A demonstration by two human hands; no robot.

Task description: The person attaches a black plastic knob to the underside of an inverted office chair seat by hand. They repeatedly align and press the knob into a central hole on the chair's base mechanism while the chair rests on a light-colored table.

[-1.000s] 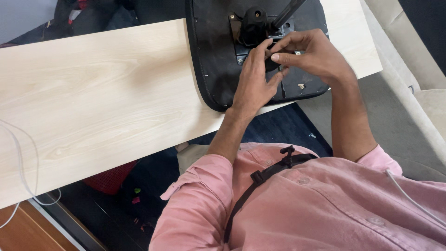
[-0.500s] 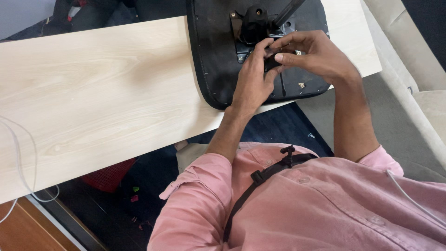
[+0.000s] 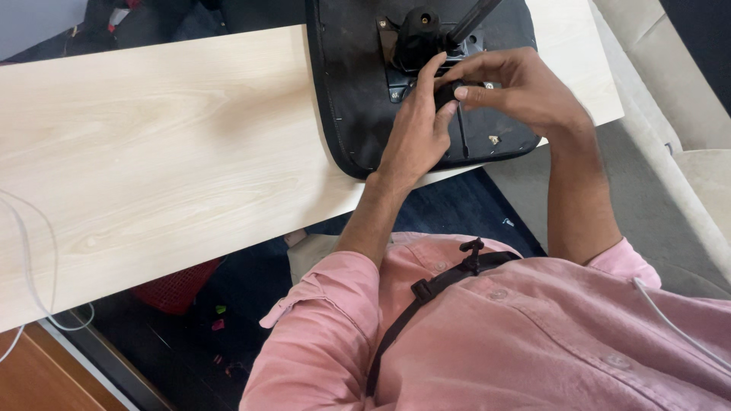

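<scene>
Hands (image 3: 457, 99) unmoved on seat underside (image 3: 350, 99)

Two hands, the left hand (image 3: 415, 133) and the right hand (image 3: 518, 87), are in view, with one black chair seat (image 3: 350, 91) lying upside down on one pale wooden bench (image 3: 167, 144). One black bracket (image 3: 419, 34) is mounted on the seat. One red basket (image 3: 179, 285) sits below the bench and one white cable (image 3: 30, 281) hangs at its left end.
</scene>
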